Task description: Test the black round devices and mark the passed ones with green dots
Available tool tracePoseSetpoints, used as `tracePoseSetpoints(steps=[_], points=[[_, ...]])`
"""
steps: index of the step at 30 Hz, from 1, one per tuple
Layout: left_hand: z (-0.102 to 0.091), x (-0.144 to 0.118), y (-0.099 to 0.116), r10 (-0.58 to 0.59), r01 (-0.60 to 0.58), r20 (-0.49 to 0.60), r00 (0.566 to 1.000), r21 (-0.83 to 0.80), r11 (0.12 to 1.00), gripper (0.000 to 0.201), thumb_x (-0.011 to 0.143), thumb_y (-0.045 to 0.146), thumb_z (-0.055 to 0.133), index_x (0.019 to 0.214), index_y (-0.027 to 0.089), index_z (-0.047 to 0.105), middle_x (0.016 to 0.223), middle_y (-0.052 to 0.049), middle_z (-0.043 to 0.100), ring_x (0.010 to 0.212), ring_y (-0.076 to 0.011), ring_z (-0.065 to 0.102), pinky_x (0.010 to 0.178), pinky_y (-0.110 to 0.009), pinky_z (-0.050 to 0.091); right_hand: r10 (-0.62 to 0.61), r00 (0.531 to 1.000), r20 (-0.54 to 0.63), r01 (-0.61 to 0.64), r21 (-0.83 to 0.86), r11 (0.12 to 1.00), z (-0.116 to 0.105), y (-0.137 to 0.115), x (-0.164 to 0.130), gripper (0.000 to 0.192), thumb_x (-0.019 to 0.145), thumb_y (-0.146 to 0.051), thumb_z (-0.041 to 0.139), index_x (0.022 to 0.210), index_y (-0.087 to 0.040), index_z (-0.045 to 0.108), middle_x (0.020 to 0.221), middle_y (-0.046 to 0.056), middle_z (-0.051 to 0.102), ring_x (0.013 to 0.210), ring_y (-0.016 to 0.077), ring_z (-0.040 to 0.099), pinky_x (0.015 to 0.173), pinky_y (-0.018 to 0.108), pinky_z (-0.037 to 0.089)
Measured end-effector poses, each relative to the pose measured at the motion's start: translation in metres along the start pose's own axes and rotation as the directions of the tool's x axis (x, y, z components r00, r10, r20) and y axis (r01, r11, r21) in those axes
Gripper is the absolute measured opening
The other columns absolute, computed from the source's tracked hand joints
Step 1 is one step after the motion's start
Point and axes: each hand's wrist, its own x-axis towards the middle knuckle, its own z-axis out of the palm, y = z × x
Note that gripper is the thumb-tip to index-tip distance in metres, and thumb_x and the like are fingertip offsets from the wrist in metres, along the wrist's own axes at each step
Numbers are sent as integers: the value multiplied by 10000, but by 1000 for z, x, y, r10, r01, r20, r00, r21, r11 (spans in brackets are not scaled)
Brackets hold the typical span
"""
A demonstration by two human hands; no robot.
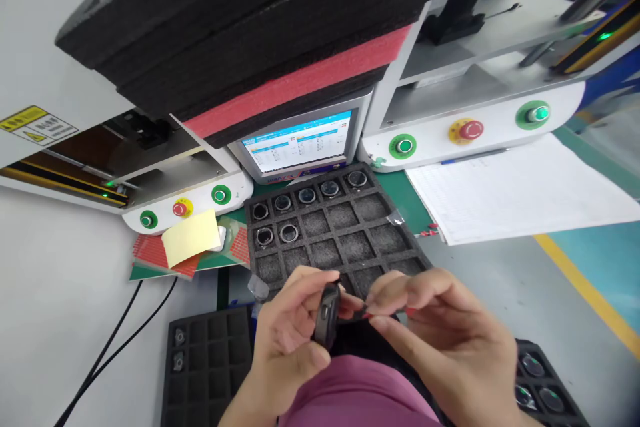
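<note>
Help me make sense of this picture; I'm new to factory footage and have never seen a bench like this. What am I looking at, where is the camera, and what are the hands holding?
The camera sits on a person's head, looking down at their own two bare hands. The left hand grips a small dark round part, likely a watch case, held on edge. The right hand pinches something small and thin at its side; what it is cannot be told.

Just beyond lies a black foam tray split into square pockets. Seven pockets along its far and left side hold round parts like the one in hand; the others look empty. Similar trays show at lower left and lower right.

Behind stand white machines with green and red buttons, a small lit screen, a yellow sticky note and a printed sheet. Overhead is a stack of foam trays.
</note>
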Motion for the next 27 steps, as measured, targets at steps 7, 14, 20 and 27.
tracePoseSetpoints(steps=[7,14,20,27], points=[[15,-7,-1,106,-103,-92,990,47,994,486,820,458,708,1254,244,659,1101,-43,531,905,-162,676,912,-252,546,-66,998,-7,65,-104,992,2,-1,2,249,724,-39,700,802,-242,578,667,-32,673,647,117,657,636,201,580],[21,-9,1,109,-103,-110,988,54,993,488,826,469,692,1253,236,658,1109,-44,521,874,-159,681,883,-248,563,-150,985,-86,141,-101,985,-1,3,-2,328,683,-7,741,863,-245,603,807,-15,669,712,121,656,661,200,582],[8,-7,-2,68,-68,2,998,34,997,502,829,477,687,1286,277,636,1130,-52,523,873,-177,692,887,-306,580,-137,991,-11,135,-76,988,-3,3,-3,294,729,-9,704,886,-236,604,698,-16,662,659,120,644,624,201,564],[10,-6,-4,39,-40,-51,998,-23,999,486,821,476,700,1271,300,647,1143,-46,551,892,-181,693,880,-295,574,-84,996,-5,84,-9,996,-7,0,-4,254,768,-37,694,762,-224,522,683,-11,664,639,106,626,607,192,546]])
